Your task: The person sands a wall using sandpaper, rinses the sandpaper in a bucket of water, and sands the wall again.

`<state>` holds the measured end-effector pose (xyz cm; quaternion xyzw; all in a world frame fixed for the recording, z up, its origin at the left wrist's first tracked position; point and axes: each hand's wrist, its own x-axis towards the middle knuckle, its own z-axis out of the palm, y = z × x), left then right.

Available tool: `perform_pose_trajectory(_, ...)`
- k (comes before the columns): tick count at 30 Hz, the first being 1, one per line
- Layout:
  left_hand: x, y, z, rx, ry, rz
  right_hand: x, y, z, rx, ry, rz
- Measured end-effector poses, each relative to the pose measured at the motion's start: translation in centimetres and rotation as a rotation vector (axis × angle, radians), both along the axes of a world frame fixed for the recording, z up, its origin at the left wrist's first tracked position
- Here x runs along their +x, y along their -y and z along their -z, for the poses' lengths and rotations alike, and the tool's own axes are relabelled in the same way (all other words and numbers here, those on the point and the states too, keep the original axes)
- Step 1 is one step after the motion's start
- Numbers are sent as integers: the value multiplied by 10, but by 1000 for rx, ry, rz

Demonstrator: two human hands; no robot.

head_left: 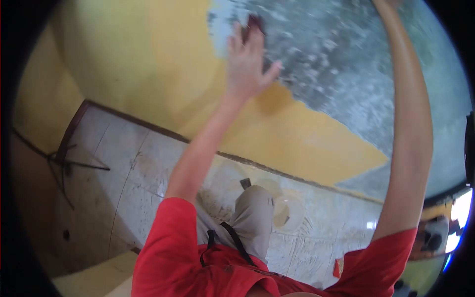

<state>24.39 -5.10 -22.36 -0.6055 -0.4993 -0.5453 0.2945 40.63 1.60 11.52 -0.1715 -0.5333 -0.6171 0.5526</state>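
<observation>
My left hand [246, 69] reaches up to the wall, its fingers stretched and the thumb out to the side. At its fingertips is a small dark red piece [255, 22], partly covered by the fingers and blurred, which they seem to press on the wall. That spot lies where a rough grey patch [326, 64] with whitish smears meets the yellow paint [307, 133]. Raised high on the right, my right hand [388, 2] is cut off by the top edge. Its fingers and anything in them are out of sight.
Below the wall runs a tiled floor [148, 168] with smudges and a dark skirting [143, 121]. A small dark flat piece [245, 183] lies near my knee [255, 205]. A thin black stand [64, 163] is at the left. Another person [435, 235] appears at the far right.
</observation>
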Motion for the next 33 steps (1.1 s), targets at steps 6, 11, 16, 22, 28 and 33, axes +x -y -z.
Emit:
perform_pose_trajectory(6, 11, 8, -4, -5, 36, 7, 4, 8, -4, -23, -26, 27)
perform_pose_trajectory(11, -4, 7, -28, 78, 77, -8, -6, 5, 5, -68, -42, 57)
perform_pose_trajectory(16, 2, 55, 84, -263, 104, 111, -6, 17, 4, -81, -48, 40)
perform_pose_trajectory(22, -8, 115, 206, -417, 330, 258, -11, 22, 6, -115, -64, 12)
perform_pose_trajectory(28, -12, 149, 241, -826, 940, 407, 1, -7, -10, -13, -52, 20)
perform_pose_trajectory(33, -11, 147, 202, -351, 1253, 818, -12, 31, 10, -101, -18, 6)
